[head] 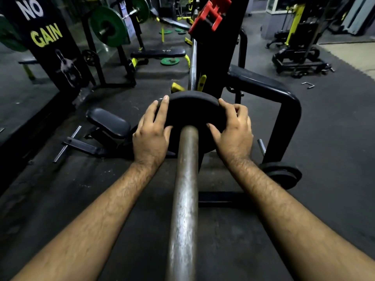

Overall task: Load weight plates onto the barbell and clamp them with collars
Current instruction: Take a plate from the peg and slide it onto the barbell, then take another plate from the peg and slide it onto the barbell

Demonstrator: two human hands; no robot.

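Note:
A black weight plate sits on the steel barbell sleeve, which runs from the bottom of the view away from me. My left hand grips the plate's left edge, fingers over the rim and thumb on its face. On the opposite edge my right hand holds it the same way. Beyond the plate the thinner bar shaft continues to a black rack upright with a red catch. No collar is visible.
Another black plate leans low against the black rack frame at right. A small padded bench stands at left. Green plates lie on the floor farther back, near a loaded green-plate barbell.

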